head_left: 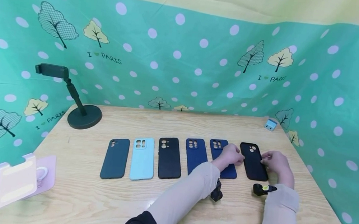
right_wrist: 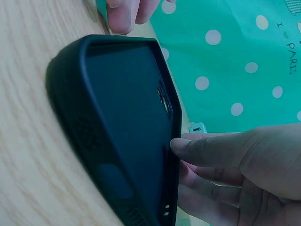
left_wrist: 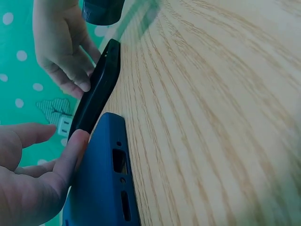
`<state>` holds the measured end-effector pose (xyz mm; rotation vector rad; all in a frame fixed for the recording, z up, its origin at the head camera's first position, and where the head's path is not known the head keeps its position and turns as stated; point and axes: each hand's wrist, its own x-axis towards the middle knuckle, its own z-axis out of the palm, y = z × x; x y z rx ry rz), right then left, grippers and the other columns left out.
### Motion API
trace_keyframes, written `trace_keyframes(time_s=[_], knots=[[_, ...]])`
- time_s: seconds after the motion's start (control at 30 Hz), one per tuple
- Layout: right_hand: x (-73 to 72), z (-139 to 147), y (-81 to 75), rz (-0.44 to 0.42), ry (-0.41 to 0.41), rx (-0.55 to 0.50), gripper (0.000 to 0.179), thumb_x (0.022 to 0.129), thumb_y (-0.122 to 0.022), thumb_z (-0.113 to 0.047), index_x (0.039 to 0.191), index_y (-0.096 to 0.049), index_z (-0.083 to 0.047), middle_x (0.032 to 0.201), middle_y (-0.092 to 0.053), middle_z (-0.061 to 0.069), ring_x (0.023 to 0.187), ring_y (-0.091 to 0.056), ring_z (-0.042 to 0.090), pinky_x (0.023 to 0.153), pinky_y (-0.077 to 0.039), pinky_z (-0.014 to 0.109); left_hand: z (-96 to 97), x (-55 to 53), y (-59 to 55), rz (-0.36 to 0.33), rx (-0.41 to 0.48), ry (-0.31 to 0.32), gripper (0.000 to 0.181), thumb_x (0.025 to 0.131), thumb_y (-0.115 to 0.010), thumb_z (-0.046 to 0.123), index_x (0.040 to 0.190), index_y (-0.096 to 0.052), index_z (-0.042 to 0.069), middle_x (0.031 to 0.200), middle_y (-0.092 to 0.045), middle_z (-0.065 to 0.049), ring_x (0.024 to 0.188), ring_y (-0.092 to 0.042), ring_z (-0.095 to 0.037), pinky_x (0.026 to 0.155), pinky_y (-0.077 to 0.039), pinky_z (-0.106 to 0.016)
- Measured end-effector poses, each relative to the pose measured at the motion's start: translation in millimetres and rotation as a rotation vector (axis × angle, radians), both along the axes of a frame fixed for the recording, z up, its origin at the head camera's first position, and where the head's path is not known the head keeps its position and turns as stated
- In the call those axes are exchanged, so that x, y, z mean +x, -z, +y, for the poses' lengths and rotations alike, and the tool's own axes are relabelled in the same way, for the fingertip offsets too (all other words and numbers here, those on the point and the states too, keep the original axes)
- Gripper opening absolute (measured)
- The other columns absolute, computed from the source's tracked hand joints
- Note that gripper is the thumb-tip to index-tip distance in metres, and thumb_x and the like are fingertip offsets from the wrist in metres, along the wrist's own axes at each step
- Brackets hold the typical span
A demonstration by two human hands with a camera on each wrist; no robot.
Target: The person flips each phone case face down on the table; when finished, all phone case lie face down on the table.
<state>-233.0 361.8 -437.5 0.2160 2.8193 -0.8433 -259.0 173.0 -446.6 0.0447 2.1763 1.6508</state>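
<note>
A black phone case (head_left: 253, 164) is at the right end of a row of cases, its hollow side and raised rim showing in the right wrist view. My right hand (head_left: 277, 164) pinches its right edge, thumb on the rim and fingers behind. At the opposite edge is my left hand (head_left: 230, 154), its thumb and fingers apart; whether its fingertips touch the case I cannot tell. Under the left hand lies a dark blue phone case (left_wrist: 101, 179), partly hidden by it in the head view.
Leftward in the row lie another dark blue case (head_left: 196, 151), a black one (head_left: 170, 159), a light blue one (head_left: 142, 160) and a dark teal one (head_left: 115, 160). A black phone stand (head_left: 85, 117), a pink stand (head_left: 18, 183) and a small blue plug (head_left: 270, 124) stand near the edges.
</note>
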Motion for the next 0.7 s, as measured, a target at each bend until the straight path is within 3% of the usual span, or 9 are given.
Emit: trace_keyframes(time_s=[0.2,0.43,0.6,0.7], knots=[[-0.3,-0.5,1.4,0.002,0.0,-0.028,0.027,0.094,-0.058,-0.002,0.116,-0.058,0.013,0.097,-0.068,0.026,0.07,-0.065,0.017,0.061,-0.057,0.032,0.0,1.8,-2.3,-0.022,0.015,0.003,0.025,0.086,-0.068,-0.002,0.109,-0.06,-0.007,0.084,-0.073,-0.019,0.085,-0.073,-0.033,0.072,-0.062,-0.033],[-0.4,-0.8,3.8,-0.003,0.006,-0.054,0.028,0.094,-0.057,-0.001,0.118,-0.057,0.014,0.1,-0.067,0.027,0.078,-0.066,0.02,0.064,-0.06,0.032,3.8,3.6,-1.2,-0.017,-0.028,0.011,0.022,0.085,-0.07,0.0,0.105,-0.063,-0.007,0.078,-0.073,-0.019,0.082,-0.073,-0.032,0.068,-0.062,-0.032],[-1.0,-1.9,6.7,0.009,0.018,-0.103,0.03,0.093,-0.059,-0.001,0.119,-0.057,0.015,0.1,-0.068,0.027,0.075,-0.065,0.016,0.064,-0.06,0.031,8.2,4.1,0.6,0.012,-0.092,0.007,0.034,0.085,-0.072,0.002,0.116,-0.062,-0.005,0.075,-0.071,-0.016,0.077,-0.074,-0.03,0.061,-0.061,-0.028],[-1.4,-3.6,8.5,0.024,0.015,-0.119,0.031,0.093,-0.06,-0.002,0.119,-0.057,0.015,0.1,-0.069,0.027,0.073,-0.064,0.013,0.062,-0.059,0.029,9.3,4.6,1.5,0.008,-0.075,-0.02,0.042,0.083,-0.073,0.0,0.123,-0.06,-0.005,0.082,-0.069,-0.015,0.075,-0.073,-0.03,0.061,-0.061,-0.029]])
